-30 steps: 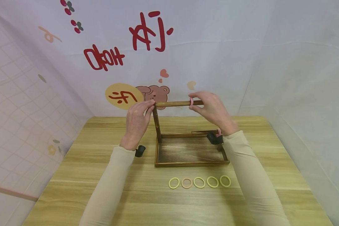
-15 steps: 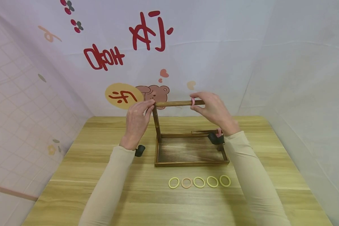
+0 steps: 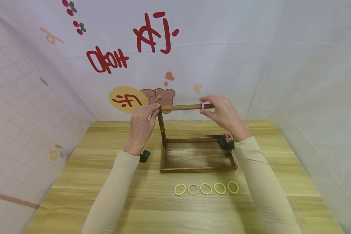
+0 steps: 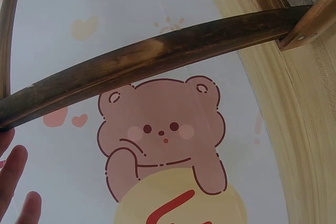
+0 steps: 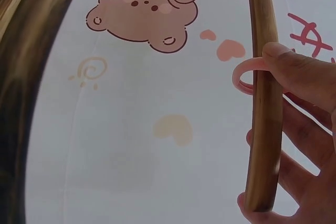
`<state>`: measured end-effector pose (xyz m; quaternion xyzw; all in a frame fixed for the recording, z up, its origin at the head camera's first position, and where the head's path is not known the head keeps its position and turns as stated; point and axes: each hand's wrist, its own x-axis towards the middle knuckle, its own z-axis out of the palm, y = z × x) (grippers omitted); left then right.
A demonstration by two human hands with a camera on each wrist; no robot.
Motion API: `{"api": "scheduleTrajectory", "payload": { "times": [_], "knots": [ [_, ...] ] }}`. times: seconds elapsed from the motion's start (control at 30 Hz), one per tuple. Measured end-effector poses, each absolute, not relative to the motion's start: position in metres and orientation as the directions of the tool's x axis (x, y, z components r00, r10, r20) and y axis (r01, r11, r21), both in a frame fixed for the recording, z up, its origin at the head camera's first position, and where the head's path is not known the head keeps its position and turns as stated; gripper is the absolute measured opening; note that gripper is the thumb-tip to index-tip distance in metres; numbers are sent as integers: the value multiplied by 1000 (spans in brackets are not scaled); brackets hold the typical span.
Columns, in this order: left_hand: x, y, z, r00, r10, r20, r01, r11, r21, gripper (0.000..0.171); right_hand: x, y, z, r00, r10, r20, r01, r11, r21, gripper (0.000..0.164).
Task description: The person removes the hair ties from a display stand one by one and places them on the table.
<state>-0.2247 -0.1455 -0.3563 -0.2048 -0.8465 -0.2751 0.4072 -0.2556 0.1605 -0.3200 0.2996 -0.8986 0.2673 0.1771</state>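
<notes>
A wooden stand has a curved upright post point(image 4: 157, 51) at its left and a horizontal bar point(image 3: 181, 107) on top, with a shallow tray point(image 3: 199, 170) as its base. My left hand point(image 3: 142, 125) pinches the stand at the top corner where post and bar meet; some of its fingertips point(image 4: 13, 169) show in the left wrist view. Around the bar, near its free right end, hangs a pink ring point(image 5: 242, 77). My right hand point(image 3: 223, 113) pinches that ring between thumb and fingers, other fingers lying behind the bar end.
In front of the tray, several yellow rings point(image 3: 180, 189) and one peach ring point(image 3: 193, 189) lie in a row. A lower wooden bar point(image 3: 210, 137) sits at the tray's back right. Black devices point(image 3: 144, 156) hang at both wrists. A printed cloth backdrop point(image 3: 222, 58) stands behind the table.
My right hand has slid the pink ring a short way to the right along the bar, toward its free end. The left hand has stayed at the corner.
</notes>
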Motion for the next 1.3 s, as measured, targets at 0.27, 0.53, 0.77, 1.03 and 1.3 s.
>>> {"api": "scheduleTrajectory", "payload": {
  "times": [0.27, 0.53, 0.77, 1.03, 1.3],
  "knots": [
    [-225, -145, -356, -578, 124, 807, 579, 760, 297, 20, -255, 165, -320, -763, -435, 478, -627, 678, -384, 44],
    [-226, -145, -356, -573, 117, 811, 585, 752, 305, 20, -254, 169, -320, -770, -424, 478, -619, 680, -393, 44],
    [-225, -145, -356, -576, 111, 810, 585, 748, 313, 20, -254, 172, -320, -781, -420, 463, -608, 681, -407, 43],
    [-225, -145, -356, -577, 113, 809, 586, 747, 313, 20, -253, 174, -321, -776, -419, 471, -613, 677, -408, 43],
    [-225, -145, -356, -585, 111, 803, 581, 749, 320, 20, -253, 177, -322, -781, -405, 475, -605, 680, -415, 43]
  ]
}}
